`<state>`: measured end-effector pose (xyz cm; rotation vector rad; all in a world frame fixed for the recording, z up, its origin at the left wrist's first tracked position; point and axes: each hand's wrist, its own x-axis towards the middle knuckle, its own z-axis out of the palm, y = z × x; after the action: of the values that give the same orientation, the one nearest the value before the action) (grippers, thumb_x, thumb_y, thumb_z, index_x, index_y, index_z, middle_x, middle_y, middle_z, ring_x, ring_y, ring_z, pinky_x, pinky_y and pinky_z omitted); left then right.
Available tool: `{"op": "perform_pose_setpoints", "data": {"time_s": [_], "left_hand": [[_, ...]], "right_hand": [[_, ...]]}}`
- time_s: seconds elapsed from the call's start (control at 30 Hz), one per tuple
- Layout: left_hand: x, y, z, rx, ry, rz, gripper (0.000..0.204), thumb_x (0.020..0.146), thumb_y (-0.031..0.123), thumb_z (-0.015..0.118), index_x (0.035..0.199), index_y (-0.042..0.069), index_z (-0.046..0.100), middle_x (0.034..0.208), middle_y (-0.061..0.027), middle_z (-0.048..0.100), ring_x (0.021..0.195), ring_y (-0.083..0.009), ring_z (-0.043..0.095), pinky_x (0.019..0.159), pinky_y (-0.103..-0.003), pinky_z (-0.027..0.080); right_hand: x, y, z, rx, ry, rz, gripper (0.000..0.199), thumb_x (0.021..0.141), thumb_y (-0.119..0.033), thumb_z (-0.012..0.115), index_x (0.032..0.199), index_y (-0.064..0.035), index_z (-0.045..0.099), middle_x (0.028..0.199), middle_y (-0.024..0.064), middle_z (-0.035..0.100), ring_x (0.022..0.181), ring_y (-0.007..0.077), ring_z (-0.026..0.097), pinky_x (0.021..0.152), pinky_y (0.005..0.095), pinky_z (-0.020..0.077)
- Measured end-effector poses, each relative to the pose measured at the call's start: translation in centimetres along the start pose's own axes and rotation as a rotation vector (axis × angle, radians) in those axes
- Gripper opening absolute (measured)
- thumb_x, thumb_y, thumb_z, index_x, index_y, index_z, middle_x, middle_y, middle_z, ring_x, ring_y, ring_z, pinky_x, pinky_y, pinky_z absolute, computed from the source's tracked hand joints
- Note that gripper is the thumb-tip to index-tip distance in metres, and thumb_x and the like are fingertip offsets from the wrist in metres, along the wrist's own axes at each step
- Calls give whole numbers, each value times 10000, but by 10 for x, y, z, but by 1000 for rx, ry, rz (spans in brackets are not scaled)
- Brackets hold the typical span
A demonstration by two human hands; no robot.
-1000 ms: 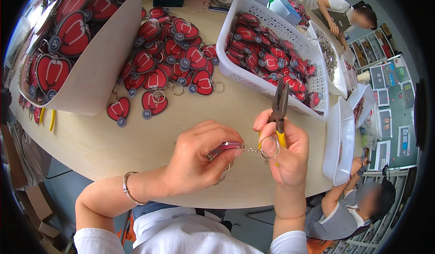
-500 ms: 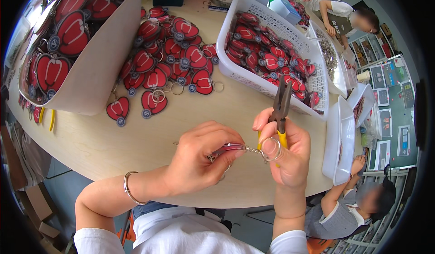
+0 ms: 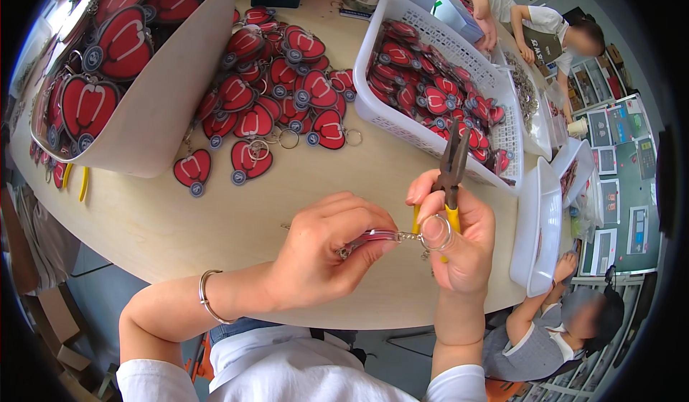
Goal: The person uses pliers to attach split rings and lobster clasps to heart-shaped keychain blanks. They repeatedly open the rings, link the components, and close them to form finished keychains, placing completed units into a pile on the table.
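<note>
Another person's hand [image 3: 486, 32] has come further down from the top edge since the earlier frame, between 1 and 2 o'clock, now beside the blue box [image 3: 459, 16]. My feed's scene has slid slightly right; grips unchanged.

Biggest first: I've got the pale wooden table [image 3: 237, 222] across the middle. White bin [image 3: 161, 115] at 10 o'clock, full of red heart-shaped keychains. White perforated basket [image 3: 409, 131] between 1 and 2 o'clock, also holding red ones. Shallow white tray [image 3: 542, 230] just past 3 o'clock. Loose keychain pile [image 3: 316, 88] at 11, between bin and basket.

Left hand [image 3: 323, 248], 6 o'clock: I see it pinching a red keychain [image 3: 377, 235] edge-on at 5 o'clock, over the table's near part; can't tell if more are stacked in there. Right hand [image 3: 466, 248], 4 o'clock: wrapped round yellow-handled pliers [image 3: 453, 164], tips pointing to 12, thumb against the split ring [image 3: 450, 235]. Metal bangle [image 3: 208, 298] on the left wrist, between 7 and 8. Short chain [image 3: 410, 236] links keychain and ring between both hands.
</note>
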<state>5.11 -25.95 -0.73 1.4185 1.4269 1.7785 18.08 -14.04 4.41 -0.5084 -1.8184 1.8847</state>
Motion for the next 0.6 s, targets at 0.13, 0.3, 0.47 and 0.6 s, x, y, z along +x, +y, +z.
{"op": "perform_pose_setpoints", "data": {"time_s": [0.13,0.3,0.47,0.6], "left_hand": [[0,1,0,5,19,-12,153,732,-27,732,863,15,666,878,-100,679,737,-196,614,641,-285,504],[3,0,-1,42,73,87,172,699,-61,713,851,3,662,874,-99,682,716,-196,605,620,-289,489],[6,1,-12,254,102,387,244,630,-59,666,868,-1,657,903,-99,690,698,-198,587,606,-281,470],[4,4,-20,378,56,539,317,594,-21,640,909,8,661,965,-102,688,714,-205,576,611,-278,471]], "right_hand": [[-2,-2,0,-7,9,2,186,812,-139,721,826,19,623,973,68,497,774,108,474,682,234,393],[-7,-3,-3,-75,12,-19,206,799,-152,735,837,33,651,988,71,517,850,129,491,707,240,413],[-26,-10,-3,-366,101,-66,237,778,-170,750,823,49,668,994,99,559,858,167,539,724,294,455],[-40,-2,-15,-722,20,-226,288,718,-200,778,715,46,629,940,123,594,794,252,570,674,339,472]]}}
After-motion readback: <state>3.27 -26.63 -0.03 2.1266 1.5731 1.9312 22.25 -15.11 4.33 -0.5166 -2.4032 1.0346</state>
